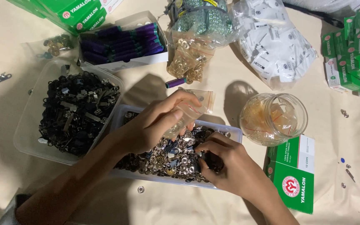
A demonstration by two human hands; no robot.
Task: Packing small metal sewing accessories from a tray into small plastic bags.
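My left hand (155, 123) holds a small clear plastic bag (194, 104) above a clear tray (230, 130) filled with silver metal snap buttons (169, 160). My right hand (226, 160) reaches down into the tray, its fingers pinched among the buttons and some dark pieces. What exactly the fingertips grip is hidden.
A clear tub of black metal clasps (76, 112) lies left of the tray. A glass jar (273, 118) with small bags stands to the right, beside a green box (292, 175). At the back lie purple thread spools in a box (123, 41), gold snaps in a bag (188, 58), white labels in a bag (273, 41), and more green boxes (355, 50).
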